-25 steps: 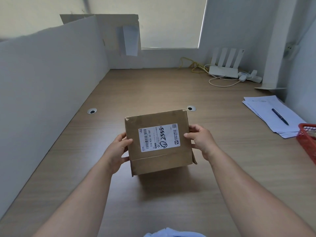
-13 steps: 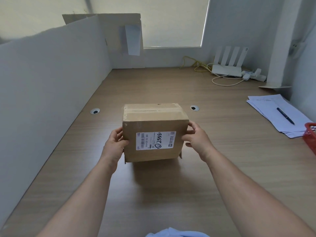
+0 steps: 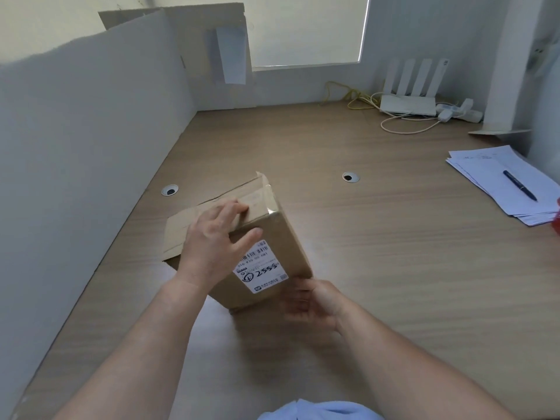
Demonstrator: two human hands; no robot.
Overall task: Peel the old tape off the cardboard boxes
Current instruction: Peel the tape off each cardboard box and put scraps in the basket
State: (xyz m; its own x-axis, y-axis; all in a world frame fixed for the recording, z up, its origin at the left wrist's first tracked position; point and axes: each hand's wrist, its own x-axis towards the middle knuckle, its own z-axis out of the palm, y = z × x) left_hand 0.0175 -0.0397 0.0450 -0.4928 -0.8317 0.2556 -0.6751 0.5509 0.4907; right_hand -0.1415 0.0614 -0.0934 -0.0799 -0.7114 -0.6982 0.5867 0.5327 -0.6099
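A brown cardboard box (image 3: 283, 237) stands turned at an angle on the wooden desk (image 3: 394, 268), with a white shipping label (image 3: 262, 269) on the side facing me. Glossy clear tape (image 3: 268, 201) runs along its top seam and down over the far right corner. My left hand (image 3: 215, 241) grips the box over its upper edge, fingers on the top and thumb on the labelled side. My right hand (image 3: 312, 301), blurred, touches the box's near bottom corner with loosely extended fingers.
A white partition (image 3: 75, 147) walls the desk's left side. At the back right are a white router (image 3: 409, 104) and cables. Papers (image 3: 491, 177) with a pen (image 3: 519, 185) lie at the right, beside a red basket edge (image 3: 557, 218). Two cable grommets sit mid-desk.
The box has been swung round so one corner points away from me. My left hand moved from its side onto the top; my right hand dropped to the near bottom corner.
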